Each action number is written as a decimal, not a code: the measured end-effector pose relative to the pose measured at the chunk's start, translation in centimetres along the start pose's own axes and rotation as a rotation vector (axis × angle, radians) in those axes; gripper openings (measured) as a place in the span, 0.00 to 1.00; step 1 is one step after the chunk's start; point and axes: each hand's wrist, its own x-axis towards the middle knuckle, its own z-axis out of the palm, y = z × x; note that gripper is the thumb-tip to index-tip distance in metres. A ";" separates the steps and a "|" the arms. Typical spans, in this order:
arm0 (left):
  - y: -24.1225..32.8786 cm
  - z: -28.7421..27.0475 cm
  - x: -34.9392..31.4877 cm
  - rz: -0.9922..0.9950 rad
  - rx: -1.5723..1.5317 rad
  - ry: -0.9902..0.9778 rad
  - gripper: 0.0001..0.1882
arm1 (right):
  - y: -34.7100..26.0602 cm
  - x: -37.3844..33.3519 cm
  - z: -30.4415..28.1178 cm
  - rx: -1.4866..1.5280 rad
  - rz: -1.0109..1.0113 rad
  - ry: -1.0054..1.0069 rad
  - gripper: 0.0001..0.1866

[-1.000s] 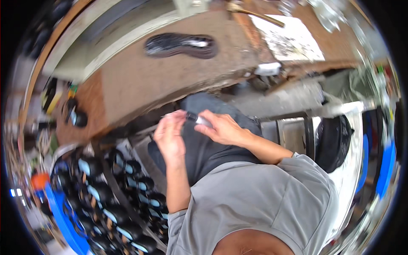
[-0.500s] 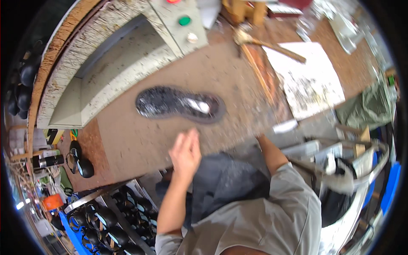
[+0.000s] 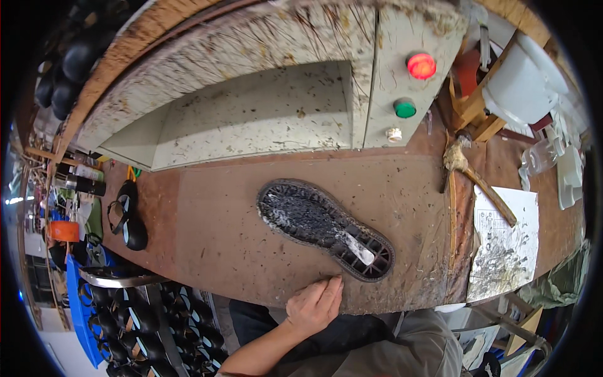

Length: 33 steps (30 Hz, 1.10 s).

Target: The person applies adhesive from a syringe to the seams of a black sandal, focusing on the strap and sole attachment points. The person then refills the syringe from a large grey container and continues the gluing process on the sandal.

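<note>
A black shoe sole [image 3: 308, 213] lies on the brown worktop, its hollow inner side up, with white residue at the wider end and a pale patch in the narrower, ribbed end. My left hand [image 3: 316, 303] rests at the worktop's front edge, just below that narrow end and apart from the sole. Its fingers are bent and pressed together, and no object shows in them. My right hand is out of the picture.
A grey machine [image 3: 251, 119] with a wide opening and coloured buttons stands behind the worktop [image 3: 220, 251]. On the right lie a hammer [image 3: 490, 191] and a stained paper sheet [image 3: 502, 251]. Black sandals [image 3: 130, 220] lie at left; several shoes [image 3: 144, 314] fill a rack below.
My view has swung toward the machine, so the sole appears turned and lower. My left hand's fingers have curled at the worktop edge. My right arm has left the picture.
</note>
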 end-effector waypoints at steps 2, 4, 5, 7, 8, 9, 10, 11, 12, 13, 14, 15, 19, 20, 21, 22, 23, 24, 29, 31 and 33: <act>0.1 -0.1 0.2 0.014 -0.002 -0.001 0.12 | 0.0 -1.7 -0.9 0.012 -0.016 0.019 0.25; 0.2 -0.5 0.0 0.018 0.014 0.011 0.11 | -0.8 -4.2 -1.8 0.023 -0.063 0.047 0.25; 0.3 -0.4 0.0 0.025 0.012 0.028 0.11 | -0.8 -5.6 -2.4 0.026 -0.085 0.073 0.25; 0.8 -0.1 0.7 0.028 -0.039 0.055 0.10 | -0.5 -8.7 -5.1 0.055 -0.129 0.183 0.25; 0.7 -0.5 0.1 -0.022 -0.044 0.056 0.10 | -1.2 -11.5 -6.7 0.113 -0.179 0.251 0.25; 0.4 -0.9 -0.4 -0.073 -0.049 0.055 0.10 | -1.9 -14.4 -8.8 0.167 -0.232 0.312 0.25; 0.0 -0.8 -0.6 -0.089 -0.111 0.054 0.09 | -2.0 -19.1 -12.3 0.444 -0.264 0.445 0.28; -0.1 -1.1 -0.3 -0.145 -0.249 0.082 0.09 | -1.2 -21.2 -14.7 0.434 -0.277 0.505 0.28; -0.2 -1.7 -0.3 -0.211 -0.384 0.097 0.09 | -0.4 -23.0 -16.3 0.418 -0.293 0.552 0.29; -0.7 -2.5 -0.7 -0.288 -0.513 0.111 0.09 | 0.1 -25.1 -17.7 0.394 -0.319 0.591 0.29; -1.9 -3.9 -1.2 -0.315 -0.482 0.153 0.08 | 0.0 -28.3 -20.0 0.401 -0.345 0.572 0.29; -3.5 -5.8 -1.7 -0.347 -0.445 0.202 0.07 | -0.2 -31.9 -22.1 0.406 -0.382 0.551 0.28; -12.8 -11.9 -3.5 -0.403 -0.057 0.238 0.06 | 0.5 -40.7 -24.8 0.141 -0.521 0.642 0.26; -15.2 -12.1 -4.1 -0.402 0.032 0.283 0.06 | 0.3 -43.3 -25.9 0.112 -0.530 0.682 0.25; -17.4 -12.8 -5.0 -0.411 0.133 0.320 0.07 | -0.1 -45.2 -26.6 0.125 -0.583 0.742 0.24; -18.0 -13.4 -5.3 -0.391 0.129 0.340 0.09 | -0.4 -47.1 -27.6 0.147 -0.635 0.771 0.23; -18.1 -13.3 -5.1 -0.363 0.106 0.356 0.10 | -0.5 -49.3 -28.8 0.165 -0.669 0.807 0.23; -19.3 -13.2 -5.8 -0.379 0.025 0.413 0.12 | -1.2 -51.1 -30.1 0.150 -0.712 0.759 0.22; -19.2 -12.9 -7.4 -0.568 -0.262 0.621 0.16 | -6.5 -55.6 -36.7 0.198 -1.002 0.735 0.23; -17.2 -13.3 -7.1 -0.528 -0.357 0.643 0.16 | -9.4 -56.7 -39.1 0.197 -1.160 0.837 0.23; -14.5 -14.8 -7.0 -0.420 -0.424 0.638 0.17 | -12.5 -58.3 -39.8 0.229 -1.212 0.878 0.22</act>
